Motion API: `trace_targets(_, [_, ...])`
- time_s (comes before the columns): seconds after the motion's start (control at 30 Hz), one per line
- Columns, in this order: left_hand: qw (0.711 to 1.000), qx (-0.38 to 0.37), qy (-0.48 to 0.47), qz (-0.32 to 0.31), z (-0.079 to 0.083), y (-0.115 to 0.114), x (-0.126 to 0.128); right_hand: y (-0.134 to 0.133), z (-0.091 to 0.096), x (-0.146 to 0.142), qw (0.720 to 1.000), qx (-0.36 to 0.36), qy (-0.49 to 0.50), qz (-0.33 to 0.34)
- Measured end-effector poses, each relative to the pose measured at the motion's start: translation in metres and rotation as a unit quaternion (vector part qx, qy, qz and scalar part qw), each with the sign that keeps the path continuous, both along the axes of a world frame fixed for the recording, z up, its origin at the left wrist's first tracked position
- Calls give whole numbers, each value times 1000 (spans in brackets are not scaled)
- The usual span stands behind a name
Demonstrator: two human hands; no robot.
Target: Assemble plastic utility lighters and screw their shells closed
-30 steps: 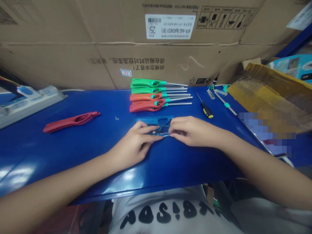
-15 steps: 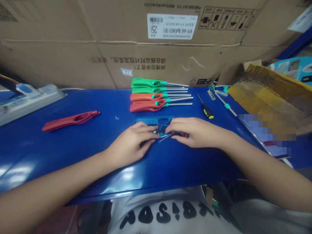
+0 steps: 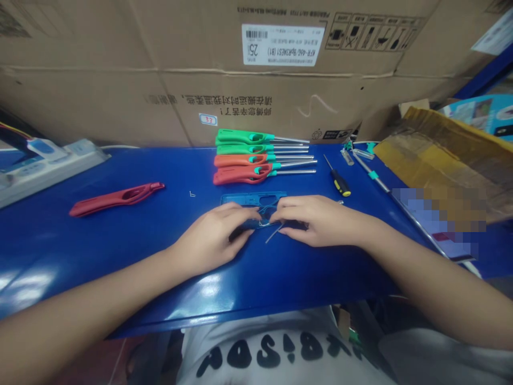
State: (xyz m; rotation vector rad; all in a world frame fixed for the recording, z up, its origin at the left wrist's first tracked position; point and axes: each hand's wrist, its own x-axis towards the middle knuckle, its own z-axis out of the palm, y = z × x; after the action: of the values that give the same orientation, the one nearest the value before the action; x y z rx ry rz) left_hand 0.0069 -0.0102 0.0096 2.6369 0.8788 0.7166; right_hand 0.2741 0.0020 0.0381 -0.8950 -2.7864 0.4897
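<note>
My left hand is closed on the left end of a blue lighter casing half, its fingers bent over it. From the right, my right hand pinches at the same casing, where thin wires show in the gap between the hands. A thin grey metal strip sticks out below my right fingertips; what it belongs to is hidden. Just beyond my hands lies another blue casing half, partly covered by my fingers. Further back, several assembled lighters in green, orange and red rest in a stack.
A red casing lies to the left, with small screws near it. At right are a screwdriver, a long metal rod and yellow-taped cardboard. A power strip stands far left; a large carton walls the back.
The grey strip has swung to a steeper angle. My left fingers have shifted over the casing, and a small shiny piece now shows beyond my right hand.
</note>
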Motion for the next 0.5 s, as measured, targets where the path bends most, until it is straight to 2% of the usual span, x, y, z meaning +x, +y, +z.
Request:
trace_targets(0.2, [996,81,41,7,0,1,-2,1,-1,1,1000,15,6,1])
trace_targets(0.37, [979,178,103,10,2,2,-4,1,-3,1,1000,18,10,1])
trace_targets(0.5, [968,202,146,21,5,1,-4,2,-2,0,1000,10,6,-6])
